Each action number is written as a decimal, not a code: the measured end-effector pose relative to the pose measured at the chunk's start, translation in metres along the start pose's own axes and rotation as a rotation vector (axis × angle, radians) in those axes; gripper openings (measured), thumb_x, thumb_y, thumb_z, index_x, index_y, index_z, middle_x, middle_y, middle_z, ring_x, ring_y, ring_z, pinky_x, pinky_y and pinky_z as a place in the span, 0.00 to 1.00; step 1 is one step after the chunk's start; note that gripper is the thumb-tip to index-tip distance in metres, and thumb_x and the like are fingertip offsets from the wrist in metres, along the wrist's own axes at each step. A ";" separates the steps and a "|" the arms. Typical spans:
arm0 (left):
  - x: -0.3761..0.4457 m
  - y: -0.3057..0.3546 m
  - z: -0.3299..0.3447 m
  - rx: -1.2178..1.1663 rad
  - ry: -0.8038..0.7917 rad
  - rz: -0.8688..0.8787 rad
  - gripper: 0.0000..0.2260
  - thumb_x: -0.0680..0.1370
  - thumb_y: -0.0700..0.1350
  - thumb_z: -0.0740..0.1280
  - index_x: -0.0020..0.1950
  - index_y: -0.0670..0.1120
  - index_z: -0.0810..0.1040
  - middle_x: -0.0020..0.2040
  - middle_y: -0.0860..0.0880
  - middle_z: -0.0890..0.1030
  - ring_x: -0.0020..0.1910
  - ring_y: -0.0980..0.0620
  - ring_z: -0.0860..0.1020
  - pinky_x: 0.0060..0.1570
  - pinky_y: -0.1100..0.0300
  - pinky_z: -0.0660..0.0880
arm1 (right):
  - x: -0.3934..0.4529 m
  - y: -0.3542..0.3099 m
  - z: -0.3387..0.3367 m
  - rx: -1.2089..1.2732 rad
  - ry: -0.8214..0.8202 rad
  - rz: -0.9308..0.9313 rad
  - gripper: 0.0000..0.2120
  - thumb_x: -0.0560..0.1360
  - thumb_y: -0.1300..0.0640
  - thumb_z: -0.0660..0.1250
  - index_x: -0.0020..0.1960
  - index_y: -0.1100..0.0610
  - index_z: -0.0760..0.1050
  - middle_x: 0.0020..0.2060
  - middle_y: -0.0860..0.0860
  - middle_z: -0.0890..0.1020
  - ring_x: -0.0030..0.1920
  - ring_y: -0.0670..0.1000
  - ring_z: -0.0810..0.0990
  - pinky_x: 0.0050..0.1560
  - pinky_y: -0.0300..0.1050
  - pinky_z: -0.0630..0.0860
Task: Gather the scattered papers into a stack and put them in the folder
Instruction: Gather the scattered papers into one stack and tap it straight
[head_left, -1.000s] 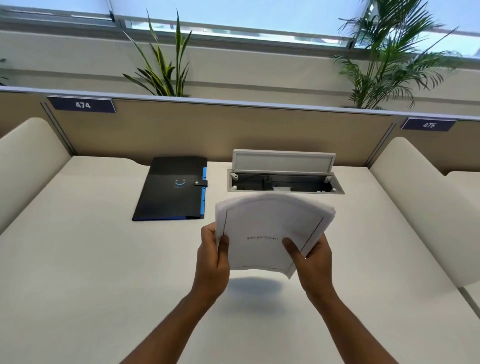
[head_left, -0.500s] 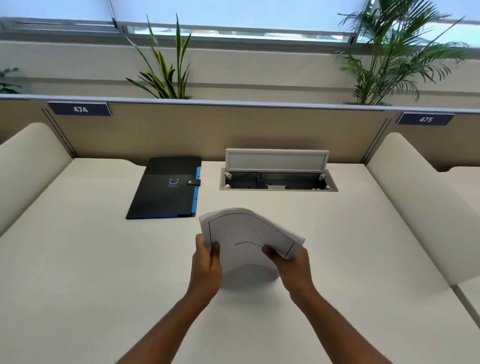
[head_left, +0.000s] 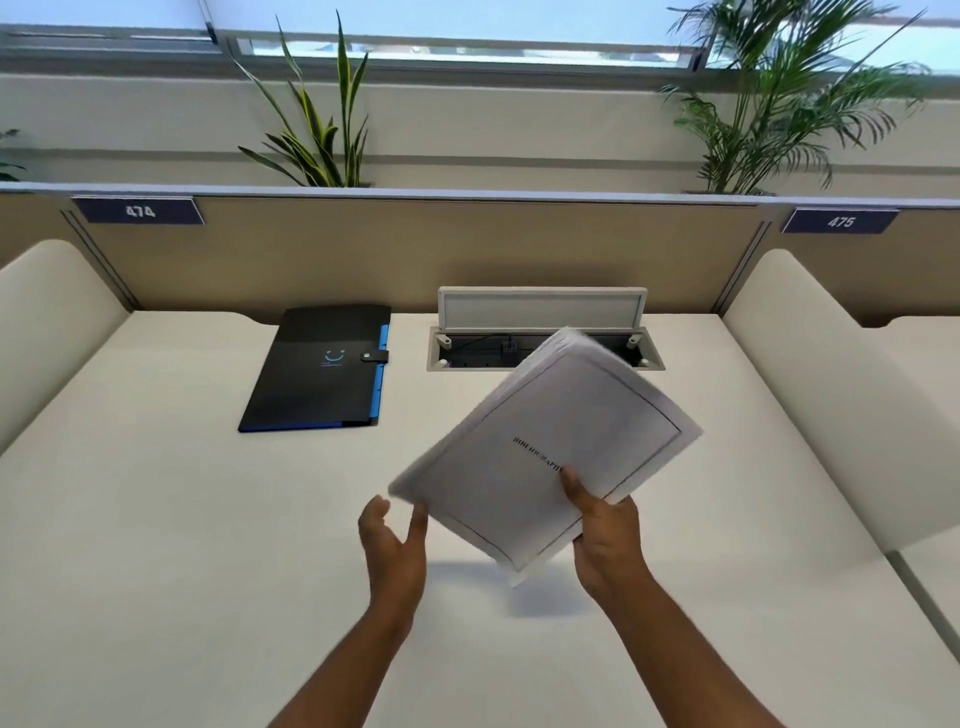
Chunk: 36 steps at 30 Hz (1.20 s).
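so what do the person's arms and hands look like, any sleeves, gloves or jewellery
Both forearms are bare as far as the frame shows, with no sleeve in view. The left hand and right hand wear no gloves, and no watch, bracelet or ring shows on the sides facing the camera. Nothing is marked or taped on them.

An open-plan office: a pale counter (head_left: 156, 519) fenced by a tan partition (head_left: 415, 249) carrying numbered seat plates 474 (head_left: 139, 211) and 475 (head_left: 840, 222), a flip-up cable hatch (head_left: 543, 332) set into the surface, and potted plants (head_left: 317, 119) along the window ledge behind.
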<state>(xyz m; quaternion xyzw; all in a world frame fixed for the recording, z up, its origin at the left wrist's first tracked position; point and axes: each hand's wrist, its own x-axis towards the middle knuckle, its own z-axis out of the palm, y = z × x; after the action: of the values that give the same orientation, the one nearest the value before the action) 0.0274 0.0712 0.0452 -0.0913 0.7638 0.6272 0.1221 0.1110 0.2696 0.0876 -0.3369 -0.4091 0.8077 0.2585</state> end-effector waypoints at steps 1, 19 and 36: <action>-0.001 -0.001 0.001 -0.064 -0.032 -0.062 0.23 0.80 0.51 0.66 0.72 0.50 0.64 0.70 0.53 0.69 0.69 0.52 0.69 0.66 0.55 0.67 | -0.001 -0.002 0.000 0.120 0.004 0.088 0.18 0.70 0.63 0.77 0.59 0.57 0.82 0.53 0.54 0.88 0.53 0.56 0.87 0.51 0.50 0.84; 0.004 0.034 0.011 -0.215 -0.213 -0.115 0.08 0.83 0.42 0.61 0.54 0.48 0.80 0.50 0.48 0.86 0.51 0.46 0.83 0.53 0.48 0.80 | 0.017 -0.011 -0.035 0.240 0.012 0.280 0.22 0.72 0.65 0.74 0.65 0.65 0.79 0.57 0.61 0.86 0.55 0.58 0.86 0.53 0.53 0.84; 0.027 0.023 -0.021 0.008 -0.190 0.045 0.03 0.81 0.46 0.66 0.52 0.54 0.77 0.50 0.54 0.83 0.49 0.54 0.81 0.45 0.58 0.78 | 0.022 -0.018 -0.072 -0.544 -0.047 -0.148 0.12 0.73 0.65 0.77 0.54 0.54 0.81 0.46 0.52 0.88 0.47 0.54 0.86 0.43 0.44 0.80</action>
<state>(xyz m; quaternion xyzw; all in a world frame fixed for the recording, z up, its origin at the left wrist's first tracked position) -0.0069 0.0555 0.0620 -0.0135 0.7530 0.6327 0.1803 0.1538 0.3293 0.0641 -0.3445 -0.6403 0.6546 0.2071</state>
